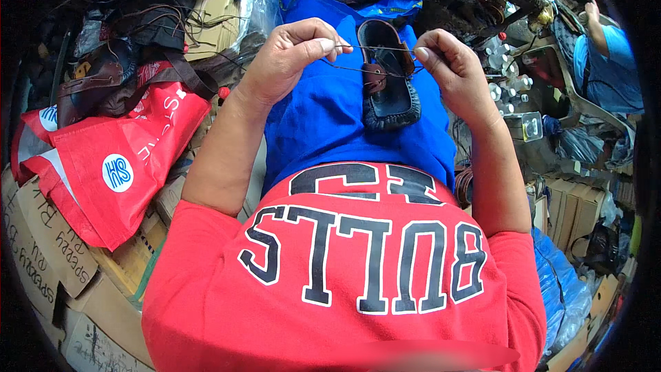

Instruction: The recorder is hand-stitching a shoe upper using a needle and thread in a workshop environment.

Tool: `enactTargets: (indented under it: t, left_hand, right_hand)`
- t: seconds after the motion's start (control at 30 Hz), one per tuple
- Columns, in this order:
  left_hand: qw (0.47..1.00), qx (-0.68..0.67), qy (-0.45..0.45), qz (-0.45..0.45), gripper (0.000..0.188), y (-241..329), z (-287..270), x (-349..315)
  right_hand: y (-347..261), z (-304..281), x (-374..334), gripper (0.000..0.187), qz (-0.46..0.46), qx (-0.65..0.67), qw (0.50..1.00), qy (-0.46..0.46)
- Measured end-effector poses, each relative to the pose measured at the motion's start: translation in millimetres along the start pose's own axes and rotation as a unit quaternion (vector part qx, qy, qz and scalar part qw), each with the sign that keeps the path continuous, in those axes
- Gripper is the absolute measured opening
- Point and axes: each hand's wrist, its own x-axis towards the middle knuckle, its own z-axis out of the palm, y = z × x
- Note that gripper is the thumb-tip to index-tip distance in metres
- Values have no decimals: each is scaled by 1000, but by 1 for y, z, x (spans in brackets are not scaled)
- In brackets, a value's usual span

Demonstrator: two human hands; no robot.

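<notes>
1. Over the person's lap, the dark lace [384, 48] runs between two hands; where it joins the shoe [392, 111] is hard to make out.
2. Curled fingers hide much of what the left grip [295, 55] holds, but thumb and forefinger visibly pinch the lace.
3. Likewise, the right grip [453, 63] pinches the lace between thumb and fingertips; its other fingers are partly tucked from sight.
4. Underneath, the shoe's sole is hidden against the blue cloth [303, 124] covering the lap, and the lace crosses in front of its opening.
5. At the right rim, another person in a blue top [609, 72] is cut off by the dark edge.
6. Lying between and below the hands, the shoe points its black, gathered toe toward the wearer of the camera; its insole is dark and slightly shiny, and a brown leather piece shows at each side.
</notes>
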Motion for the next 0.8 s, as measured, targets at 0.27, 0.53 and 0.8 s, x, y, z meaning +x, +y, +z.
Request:
enactTargets:
  t: [0.27, 0.53, 0.8]
  left_hand:
    - [988, 109, 30, -106, 18, 2, 10, -3]
    - [978, 118, 36, -169, 17, 2, 24, -3]
    - [975, 165, 72, -132, 14, 3, 35, -6]
  right_hand:
    - [-1, -2, -14, 9, 32, -14, 999, 18]
    - [-2, -2, -24, 10, 53, -40, 998, 12]
    - [-11, -13, -36, 17, 88, 97, 988, 81]
